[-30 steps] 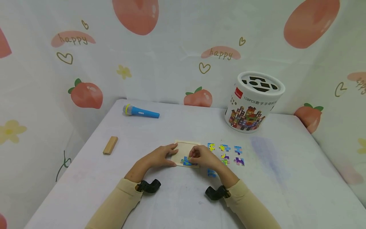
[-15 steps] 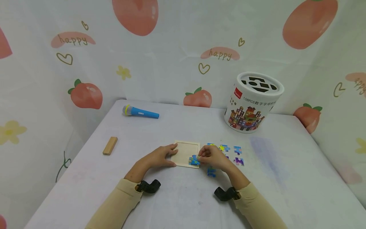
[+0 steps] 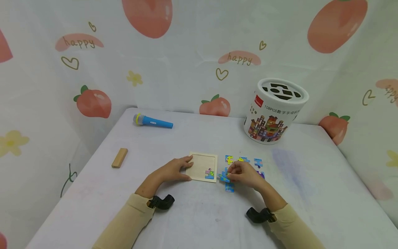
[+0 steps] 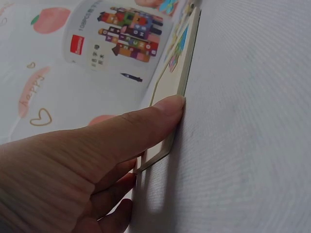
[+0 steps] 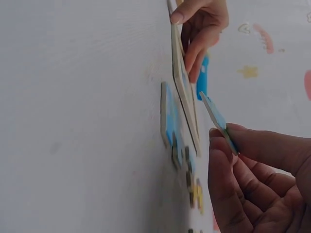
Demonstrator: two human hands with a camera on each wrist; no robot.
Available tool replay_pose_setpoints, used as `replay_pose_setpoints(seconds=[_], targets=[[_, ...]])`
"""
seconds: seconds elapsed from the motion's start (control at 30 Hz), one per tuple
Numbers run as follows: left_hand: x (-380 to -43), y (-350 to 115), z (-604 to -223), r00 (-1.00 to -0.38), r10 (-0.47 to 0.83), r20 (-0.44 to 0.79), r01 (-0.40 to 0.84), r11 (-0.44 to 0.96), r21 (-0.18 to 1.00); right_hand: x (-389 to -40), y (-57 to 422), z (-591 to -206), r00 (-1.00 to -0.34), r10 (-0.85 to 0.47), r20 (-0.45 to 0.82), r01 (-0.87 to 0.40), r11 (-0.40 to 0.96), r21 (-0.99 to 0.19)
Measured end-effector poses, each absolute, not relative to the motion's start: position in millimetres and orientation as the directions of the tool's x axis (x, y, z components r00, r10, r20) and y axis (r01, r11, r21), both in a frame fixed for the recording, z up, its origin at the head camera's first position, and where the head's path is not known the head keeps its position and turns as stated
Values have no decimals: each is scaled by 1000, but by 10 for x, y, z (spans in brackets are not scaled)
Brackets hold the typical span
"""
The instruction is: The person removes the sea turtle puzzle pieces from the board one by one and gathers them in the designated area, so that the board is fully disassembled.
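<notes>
In the head view my left hand [image 3: 175, 170] grips the left side of a square wooden puzzle tray [image 3: 200, 162], its thumb at the front edge, as the left wrist view also shows. One jigsaw piece [image 3: 209, 174], blue, green and purple, lies in the tray's front right corner. To the right of the tray, my right hand [image 3: 247, 175] pinches a blue jigsaw piece [image 5: 218, 119] between thumb and fingers, tilted and raised. Loose pieces lie around and under this hand, including a yellow and blue one [image 3: 229, 159] and a blue one [image 3: 229, 187]; the hand partly covers several.
A large white bucket [image 3: 273, 114] with a slotted lid stands at the back right. A blue toy microphone [image 3: 155, 122] lies at the back left, and a wooden block [image 3: 120, 158] at the left. A printed cloth [image 3: 180, 69] hangs behind the table.
My right hand has moved right with the blue piece, from over the tray to beside it, uncovering the piece in the tray's corner. My left hand has stayed on the tray.
</notes>
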State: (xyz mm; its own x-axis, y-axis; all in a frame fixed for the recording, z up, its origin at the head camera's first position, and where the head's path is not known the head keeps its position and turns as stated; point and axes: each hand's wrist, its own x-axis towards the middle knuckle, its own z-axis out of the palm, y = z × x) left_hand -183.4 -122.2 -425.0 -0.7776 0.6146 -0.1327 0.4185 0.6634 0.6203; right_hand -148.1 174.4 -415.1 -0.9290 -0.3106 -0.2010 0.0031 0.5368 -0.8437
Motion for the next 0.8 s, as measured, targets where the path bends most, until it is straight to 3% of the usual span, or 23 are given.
replay_pose_setpoints(seconds=[0.8], targets=[[-1843, -1219, -4268, -787, 600, -143, 392, 666, 634, -1202, 2234, -4165, -928, -333, -168, -30, 516, -856]])
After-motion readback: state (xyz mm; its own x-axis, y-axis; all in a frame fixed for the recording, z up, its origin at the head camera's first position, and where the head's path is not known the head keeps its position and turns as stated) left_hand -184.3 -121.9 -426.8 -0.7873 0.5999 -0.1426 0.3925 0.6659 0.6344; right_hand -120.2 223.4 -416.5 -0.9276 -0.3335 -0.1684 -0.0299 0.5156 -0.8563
